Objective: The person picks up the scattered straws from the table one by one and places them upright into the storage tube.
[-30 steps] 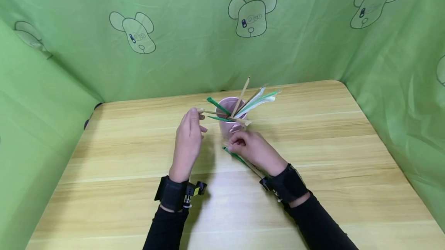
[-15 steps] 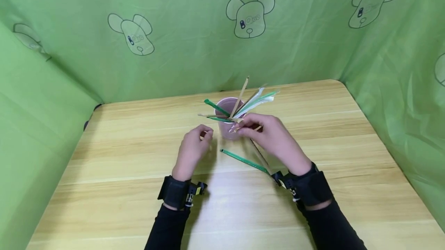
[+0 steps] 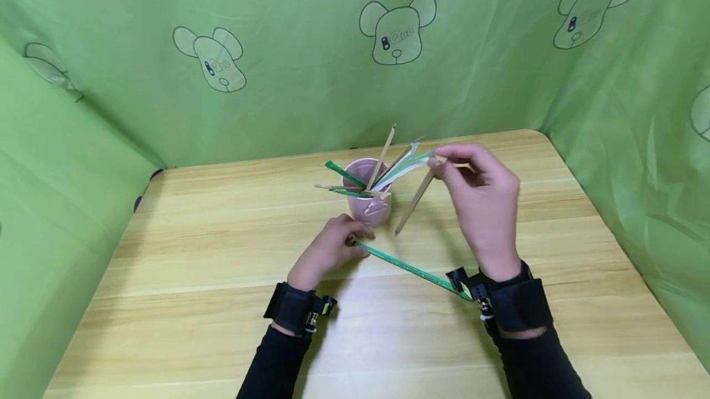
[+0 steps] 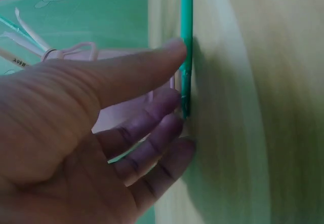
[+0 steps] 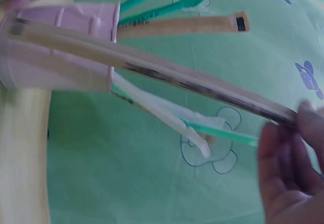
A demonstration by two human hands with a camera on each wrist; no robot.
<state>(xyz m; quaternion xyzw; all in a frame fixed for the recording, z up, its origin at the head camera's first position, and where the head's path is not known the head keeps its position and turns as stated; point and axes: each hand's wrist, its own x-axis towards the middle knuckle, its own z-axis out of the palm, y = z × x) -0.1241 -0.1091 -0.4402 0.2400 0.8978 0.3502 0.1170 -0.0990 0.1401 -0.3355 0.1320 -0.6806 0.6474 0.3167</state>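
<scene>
My right hand (image 3: 487,205) pinches one end of a brown paper-wrapped straw (image 3: 413,208), holding it raised at a slant to the right of the pink cup (image 3: 370,213). Black print runs along its wrapper in the right wrist view. Just in front of the cup, my left hand (image 3: 328,252) is over the near-left end of a green straw (image 3: 412,269) that lies on the table. Thumb and loosely bent fingertips (image 4: 174,176) come right up to that green straw (image 4: 187,11) in the left wrist view.
Several brown, green and white-wrapped straws (image 5: 182,25) stick out of the cup at different angles, fanning left and right past its rim. The wooden table (image 3: 183,275) is enclosed by a green cloth (image 3: 299,78) printed with bear heads, close behind the cup.
My right hand has lifted the brown straw from before the cup, moving up and to the right. My left hand has left the cup's straws and come down to the green straw's end.
</scene>
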